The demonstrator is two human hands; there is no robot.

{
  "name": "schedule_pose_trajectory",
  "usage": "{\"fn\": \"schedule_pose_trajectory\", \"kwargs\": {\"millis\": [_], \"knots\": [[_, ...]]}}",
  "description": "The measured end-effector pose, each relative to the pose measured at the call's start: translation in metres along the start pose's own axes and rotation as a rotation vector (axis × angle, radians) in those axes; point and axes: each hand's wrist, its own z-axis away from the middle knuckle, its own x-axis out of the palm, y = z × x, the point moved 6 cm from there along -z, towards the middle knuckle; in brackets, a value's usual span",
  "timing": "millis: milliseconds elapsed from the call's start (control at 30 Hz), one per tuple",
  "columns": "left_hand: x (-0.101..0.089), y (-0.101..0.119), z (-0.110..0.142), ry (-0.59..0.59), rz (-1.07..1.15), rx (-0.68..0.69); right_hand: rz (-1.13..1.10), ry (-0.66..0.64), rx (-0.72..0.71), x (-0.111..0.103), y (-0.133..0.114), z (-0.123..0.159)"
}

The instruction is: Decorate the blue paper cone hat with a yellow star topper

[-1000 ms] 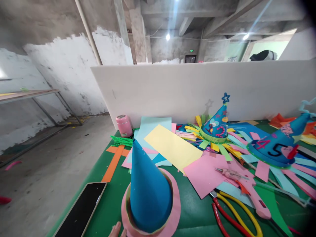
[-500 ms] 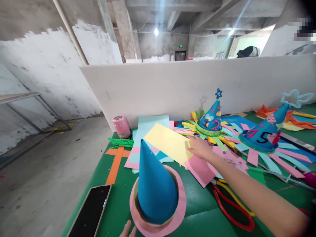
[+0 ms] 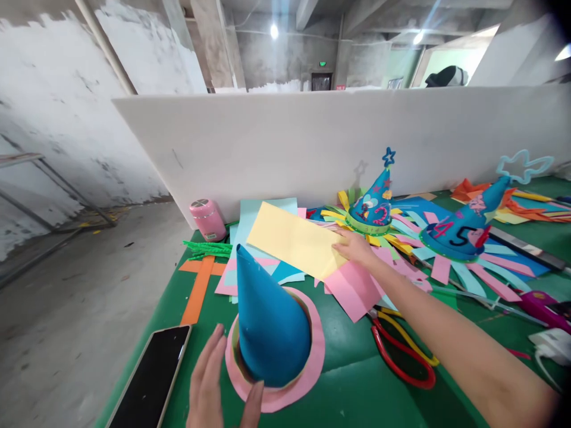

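A plain blue paper cone hat (image 3: 267, 324) stands on a pink paper ring brim (image 3: 307, 374) on the green table. My left hand (image 3: 218, 386) lies open and flat at the brim's near left edge, thumb touching the pink ring. My right hand (image 3: 357, 246) reaches across the table and pinches the right end of a yellow paper sheet (image 3: 292, 241), which is lifted slightly above pink and light blue sheets (image 3: 352, 291).
A black phone (image 3: 151, 377) lies at the table's left edge. Red and yellow scissors (image 3: 401, 356) rest under my right forearm. Two decorated blue hats (image 3: 375, 205) (image 3: 464, 226) stand behind, before a white board wall (image 3: 267, 142). A pink canister (image 3: 207, 220), green sticks and an orange strip (image 3: 198, 291) sit left.
My right hand came in, reached the yellow sheet and closed on its end. My left hand slid up from the bottom edge beside the hat's brim. The view shifted right.
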Motion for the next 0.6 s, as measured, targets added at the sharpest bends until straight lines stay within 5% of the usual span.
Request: {"fn": "schedule_pose_trajectory", "kwargs": {"millis": [300, 600], "knots": [[0.024, 0.008, -0.044, -0.029, 0.27, -0.268, 0.045, 0.134, -0.03, -0.025, -0.016, 0.005], [0.028, 0.012, -0.069, -0.06, 0.313, -0.417, 0.13, -0.321, -0.183, 0.01, -0.027, 0.034]]}}
